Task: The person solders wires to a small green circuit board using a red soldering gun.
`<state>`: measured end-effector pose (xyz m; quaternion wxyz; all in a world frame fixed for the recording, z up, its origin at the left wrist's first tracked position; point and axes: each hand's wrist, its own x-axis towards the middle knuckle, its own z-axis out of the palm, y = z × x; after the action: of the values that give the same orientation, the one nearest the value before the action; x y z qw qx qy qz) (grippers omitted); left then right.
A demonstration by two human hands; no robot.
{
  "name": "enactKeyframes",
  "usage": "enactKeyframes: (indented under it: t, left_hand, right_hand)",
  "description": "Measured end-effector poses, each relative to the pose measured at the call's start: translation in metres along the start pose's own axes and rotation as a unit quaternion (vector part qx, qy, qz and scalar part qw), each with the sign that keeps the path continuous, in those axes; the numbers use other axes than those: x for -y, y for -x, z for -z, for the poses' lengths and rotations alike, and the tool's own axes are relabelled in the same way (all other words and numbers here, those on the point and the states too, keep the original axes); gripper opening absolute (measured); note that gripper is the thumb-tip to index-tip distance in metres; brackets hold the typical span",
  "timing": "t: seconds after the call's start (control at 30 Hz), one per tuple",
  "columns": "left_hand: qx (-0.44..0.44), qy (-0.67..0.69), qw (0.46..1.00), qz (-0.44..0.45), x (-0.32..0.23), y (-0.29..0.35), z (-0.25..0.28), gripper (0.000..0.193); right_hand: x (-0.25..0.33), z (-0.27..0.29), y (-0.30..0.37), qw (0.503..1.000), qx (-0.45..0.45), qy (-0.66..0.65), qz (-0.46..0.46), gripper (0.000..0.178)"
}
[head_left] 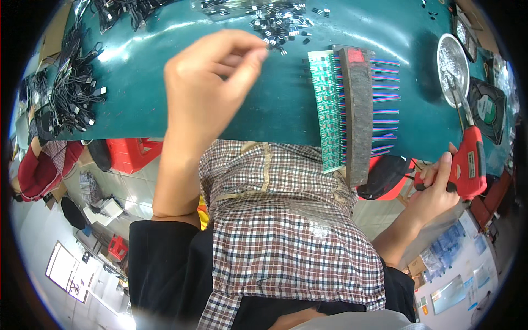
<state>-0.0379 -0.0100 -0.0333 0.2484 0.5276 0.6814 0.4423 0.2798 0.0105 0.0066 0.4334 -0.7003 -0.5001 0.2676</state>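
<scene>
At far left on the tabletop (148, 82), bundled black cables (71, 88). Then left hand (212, 74), thumb and forefinger pressed together; can't tell if pinching anything. Just past the fingertips, small black-and-silver parts (283, 22) in a loose pile, probably left to do. Further right, green board strip (325, 110) along a dark bar (357, 121), coloured wires (386, 112) already lined up; can't tell if soldered. Far right, right hand (437, 190) wrapped around red soldering iron (471, 165), tip at metal bowl (461, 49). Looks partway.
</scene>
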Motion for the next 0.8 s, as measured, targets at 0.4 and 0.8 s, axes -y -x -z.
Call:
enactKeyframes:
  t: [0.4,0.8]
  left_hand:
    - [-0.007,-0.169,0.978,-0.122,0.017,-0.005,-0.013,0.012]
    - [-0.030,-0.025,0.998,-0.040,0.010,0.005,-0.008,0.009]
  right_hand:
    - [0.005,0.007,0.020,0.989,0.008,-0.107,0.101,0.028]
    - [0.004,0.016,0.042,0.967,0.152,-0.195,0.054,0.031]
